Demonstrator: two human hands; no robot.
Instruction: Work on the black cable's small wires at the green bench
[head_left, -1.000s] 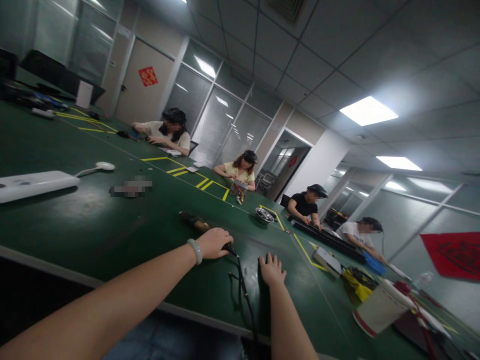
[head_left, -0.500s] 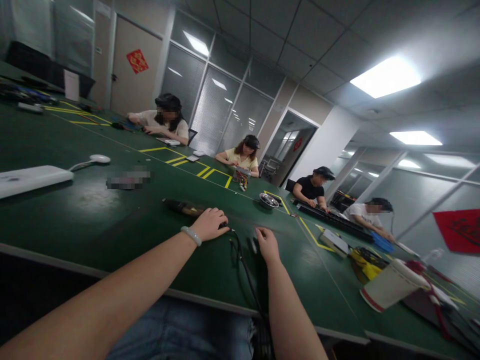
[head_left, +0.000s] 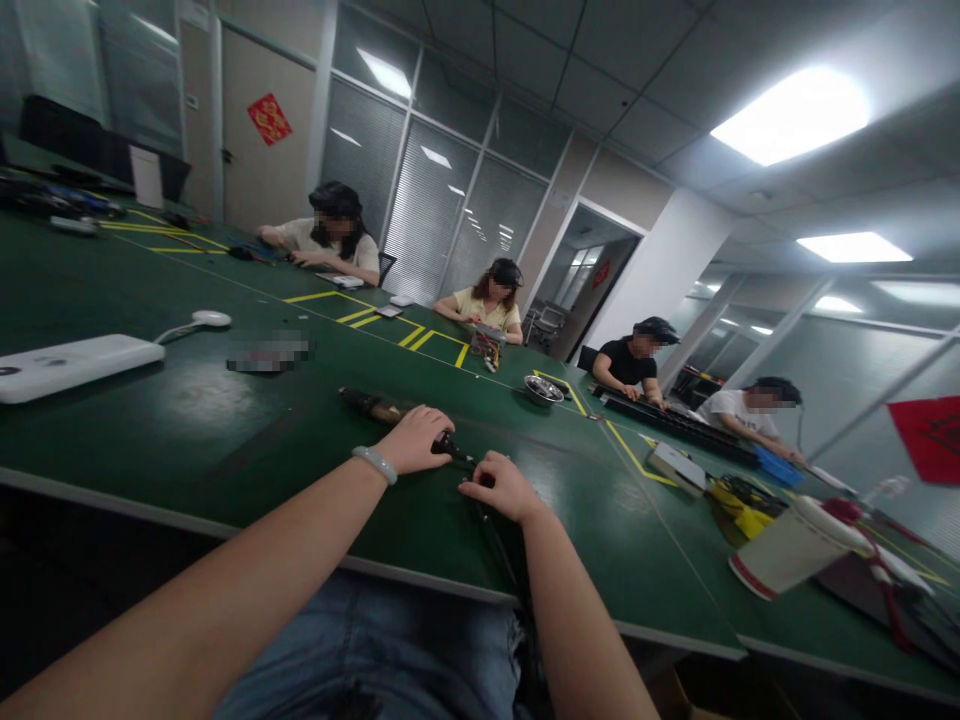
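A dark corded hand tool (head_left: 381,409), shaped like an electric screwdriver, lies on the green table (head_left: 225,490) with its narrow tip to the left. My left hand (head_left: 415,440), a pale bangle at its wrist, is closed around the tool's rear part. From under those fingers a black end piece (head_left: 448,446) comes out on the right. My right hand (head_left: 504,487) is closed around the black cable (head_left: 491,530) just behind that piece. Below the hand the cable runs down over the table's front edge. My fingers hide part of the joint between cable and tool.
On the left lie a white power strip-like box (head_left: 82,365) and a blurred-out object (head_left: 268,355). A metal bowl (head_left: 543,391) with small parts sits beyond my hands. At right are a paper cup (head_left: 795,548) and a yellow bundle (head_left: 742,510). Several people work along the far side.
My right hand has moved left to the cable and closed on it beside my left hand. The left hand stays on the tool. The view has shifted slightly.
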